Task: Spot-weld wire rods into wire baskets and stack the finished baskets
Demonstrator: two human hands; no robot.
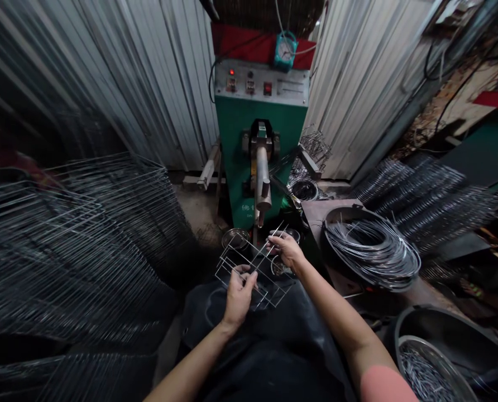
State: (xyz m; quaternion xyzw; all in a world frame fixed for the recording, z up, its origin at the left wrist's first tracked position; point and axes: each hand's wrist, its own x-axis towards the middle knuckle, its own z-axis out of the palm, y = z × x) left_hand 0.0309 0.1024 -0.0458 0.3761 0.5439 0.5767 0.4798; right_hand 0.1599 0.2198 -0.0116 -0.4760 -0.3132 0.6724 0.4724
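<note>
A small wire grid (249, 258) of thin crossed rods lies tilted above my lap, in front of a green spot welder (236, 162). My left hand (239, 291) is closed on its near left part, thumb on top. At its far right part, my right hand (285, 248) pinches wire between thumb and fingers; whether that is the grid's own rod or a loose one I cannot tell. The welder's electrode arm (263, 178) points toward me just beyond the grid, apart from it. A dark apron (266, 352) covers my lap.
Stacks of wire racks (65, 268) rise on the left. To the right, a round pan holds wire rings (370, 248), and a basin (431, 374) holds short metal pieces. Small bowls (235, 239) sit below the electrodes. Corrugated metal walls (148, 72) flank the welder.
</note>
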